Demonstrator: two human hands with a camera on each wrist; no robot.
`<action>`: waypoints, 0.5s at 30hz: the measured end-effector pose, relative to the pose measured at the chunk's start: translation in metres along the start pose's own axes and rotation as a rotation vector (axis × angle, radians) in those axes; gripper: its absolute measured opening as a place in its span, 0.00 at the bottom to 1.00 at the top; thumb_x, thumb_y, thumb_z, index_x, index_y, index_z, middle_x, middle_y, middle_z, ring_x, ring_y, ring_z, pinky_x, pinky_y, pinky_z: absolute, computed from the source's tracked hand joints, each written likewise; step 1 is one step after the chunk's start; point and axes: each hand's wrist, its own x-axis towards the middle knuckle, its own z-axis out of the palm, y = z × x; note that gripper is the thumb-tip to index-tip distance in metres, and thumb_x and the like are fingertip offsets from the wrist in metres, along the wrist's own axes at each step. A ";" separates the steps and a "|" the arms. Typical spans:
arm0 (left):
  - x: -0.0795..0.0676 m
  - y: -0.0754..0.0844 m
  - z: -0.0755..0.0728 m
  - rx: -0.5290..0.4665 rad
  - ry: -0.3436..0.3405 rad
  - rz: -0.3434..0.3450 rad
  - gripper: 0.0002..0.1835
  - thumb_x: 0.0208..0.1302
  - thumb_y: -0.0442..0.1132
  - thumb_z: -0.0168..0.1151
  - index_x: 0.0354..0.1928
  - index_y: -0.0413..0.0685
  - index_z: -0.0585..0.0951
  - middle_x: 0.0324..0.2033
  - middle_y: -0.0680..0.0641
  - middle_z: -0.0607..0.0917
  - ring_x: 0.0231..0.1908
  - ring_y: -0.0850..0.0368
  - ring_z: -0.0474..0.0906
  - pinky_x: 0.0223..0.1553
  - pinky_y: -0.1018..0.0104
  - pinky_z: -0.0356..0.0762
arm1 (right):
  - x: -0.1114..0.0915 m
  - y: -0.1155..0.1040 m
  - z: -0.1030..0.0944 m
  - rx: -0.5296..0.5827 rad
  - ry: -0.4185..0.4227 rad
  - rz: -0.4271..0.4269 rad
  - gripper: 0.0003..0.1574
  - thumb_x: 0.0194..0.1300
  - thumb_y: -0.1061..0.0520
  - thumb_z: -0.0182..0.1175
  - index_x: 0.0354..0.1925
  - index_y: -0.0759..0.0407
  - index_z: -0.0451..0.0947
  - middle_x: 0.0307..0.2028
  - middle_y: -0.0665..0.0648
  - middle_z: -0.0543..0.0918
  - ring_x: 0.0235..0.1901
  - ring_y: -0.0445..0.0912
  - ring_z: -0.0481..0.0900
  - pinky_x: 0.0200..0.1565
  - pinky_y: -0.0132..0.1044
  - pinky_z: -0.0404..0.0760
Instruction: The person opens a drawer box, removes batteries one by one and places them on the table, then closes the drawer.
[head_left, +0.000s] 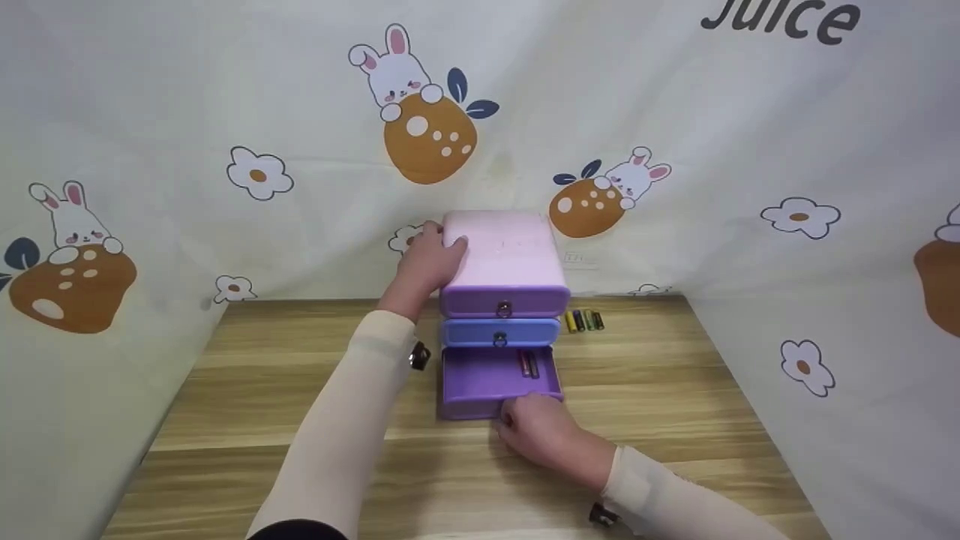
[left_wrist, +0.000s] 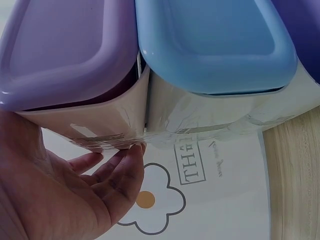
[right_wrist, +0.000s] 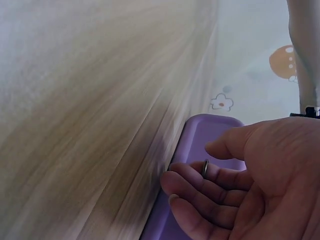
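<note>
Now the left hand point(head_left: 433, 260) clasps the pink plastic cabinet point(head_left: 504, 255), right hand point(head_left: 541, 429) hooking the purple plastic drawer point(head_left: 469, 409) by its round metal ring point(right_wrist: 205, 169): probably light, stiff, slick, best held there.

- Cabinet point(head_left: 506, 247): pale pink top
- Drawers point(head_left: 472, 332) of cabinet, downward: purple, blue, purple
- Table point(head_left: 660, 390) under cabinet: tan, wood-grained
- Backdrop point(head_left: 322, 90) behind cabinet: off-white, rabbit-and-flower print
- Batteries point(head_left: 580, 321) right of cabinet: yellow, green, black
</note>
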 end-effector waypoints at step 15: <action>0.000 0.000 0.000 -0.001 0.000 -0.001 0.40 0.80 0.63 0.51 0.76 0.38 0.67 0.70 0.35 0.77 0.69 0.37 0.76 0.71 0.41 0.72 | -0.015 -0.010 -0.007 0.027 -0.041 -0.042 0.22 0.60 0.61 0.69 0.17 0.46 0.70 0.14 0.42 0.69 0.16 0.40 0.64 0.21 0.36 0.67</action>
